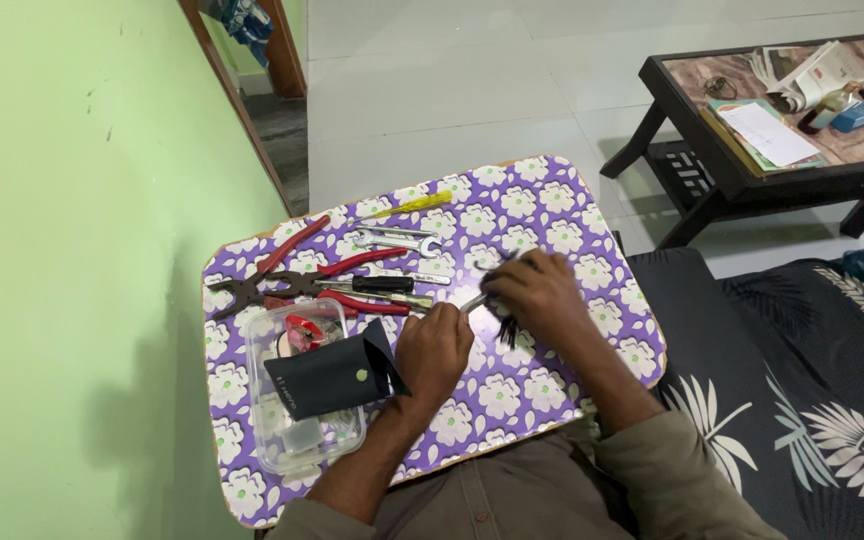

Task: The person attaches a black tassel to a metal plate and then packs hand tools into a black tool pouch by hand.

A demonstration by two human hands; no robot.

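Observation:
My left hand (434, 352) is closed around a thin silvery tool (472, 300) whose tip points up to the right. My right hand (539, 292) is closed over a bundle of black hex-key-like pieces (508, 328) that stick out below its fingers. Both hands meet over the middle of a small board covered in purple cloth with white flowers (572, 195). What exactly the right hand grips is partly hidden by its fingers.
Left of my hands lie red-handled pliers (267, 275), spanners (397, 241), a yellow screwdriver (412, 206) and a black-handled screwdriver (382, 285). A clear plastic box (297, 440) carries a dark pouch (332, 375). A green wall is left, a dark coffee table (752, 175) far right.

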